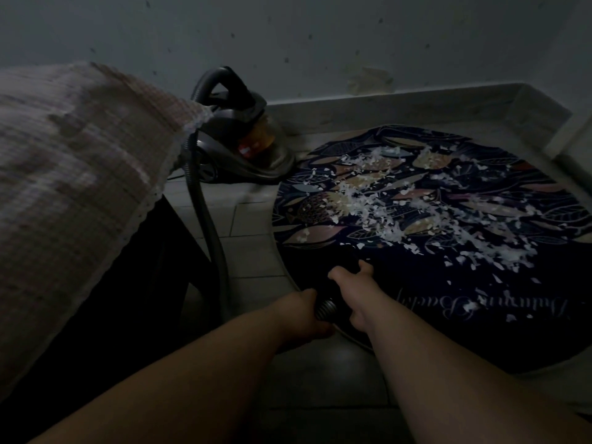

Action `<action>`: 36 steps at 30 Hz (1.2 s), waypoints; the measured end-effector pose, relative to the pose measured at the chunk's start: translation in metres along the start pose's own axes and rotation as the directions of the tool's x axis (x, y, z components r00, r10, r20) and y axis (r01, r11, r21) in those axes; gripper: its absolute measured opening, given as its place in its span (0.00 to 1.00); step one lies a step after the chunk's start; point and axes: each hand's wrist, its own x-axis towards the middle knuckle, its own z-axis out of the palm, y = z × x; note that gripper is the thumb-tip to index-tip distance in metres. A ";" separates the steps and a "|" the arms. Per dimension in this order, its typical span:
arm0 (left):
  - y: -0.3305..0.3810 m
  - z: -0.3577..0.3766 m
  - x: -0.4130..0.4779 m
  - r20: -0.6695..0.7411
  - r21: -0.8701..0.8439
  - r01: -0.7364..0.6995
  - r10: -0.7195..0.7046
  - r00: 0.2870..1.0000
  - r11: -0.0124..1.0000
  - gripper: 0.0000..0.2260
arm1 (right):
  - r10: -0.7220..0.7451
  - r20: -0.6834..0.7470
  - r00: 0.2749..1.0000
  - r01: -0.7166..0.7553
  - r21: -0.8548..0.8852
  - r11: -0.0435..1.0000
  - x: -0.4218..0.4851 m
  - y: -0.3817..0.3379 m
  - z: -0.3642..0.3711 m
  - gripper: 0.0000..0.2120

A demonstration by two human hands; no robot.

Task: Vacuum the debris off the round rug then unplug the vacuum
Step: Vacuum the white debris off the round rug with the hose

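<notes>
The left hand and right hand grip the hose at the rug's near edge, debris beyond.

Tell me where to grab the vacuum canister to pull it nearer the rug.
Probably the black arched handle on top of the canister, coming down from above: it stands upright and arches clear of the body. The left hand and right hand both grip the hose, so free one first.
</notes>
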 end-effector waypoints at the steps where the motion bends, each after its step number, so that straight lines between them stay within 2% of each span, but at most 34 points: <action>1: 0.003 0.002 0.002 0.002 0.016 -0.005 0.005 1.000 1.000 0.23 | 0.003 -0.018 1.000 -0.002 0.005 1.000 0.000 0.000 -0.003 0.41; 15: 0.072 0.028 0.031 0.105 0.109 -0.166 0.154 0.982 0.980 0.28 | -0.011 -0.247 0.969 0.036 0.096 0.995 -0.011 0.003 -0.085 0.40; 23: 0.082 0.038 0.034 0.142 0.111 -0.187 0.170 0.975 0.976 0.29 | -0.003 -0.278 0.961 0.045 0.148 0.988 -0.013 0.012 -0.101 0.41; 30: 0.065 0.026 0.029 0.105 0.116 -0.153 0.141 0.984 0.981 0.29 | 0.012 -0.166 0.986 0.005 0.097 0.995 -0.010 0.005 -0.080 0.43; 36: 0.071 0.026 0.042 0.130 0.092 -0.181 0.168 0.977 0.979 0.28 | 0.007 -0.258 0.966 0.032 0.145 0.989 -0.005 0.002 -0.088 0.41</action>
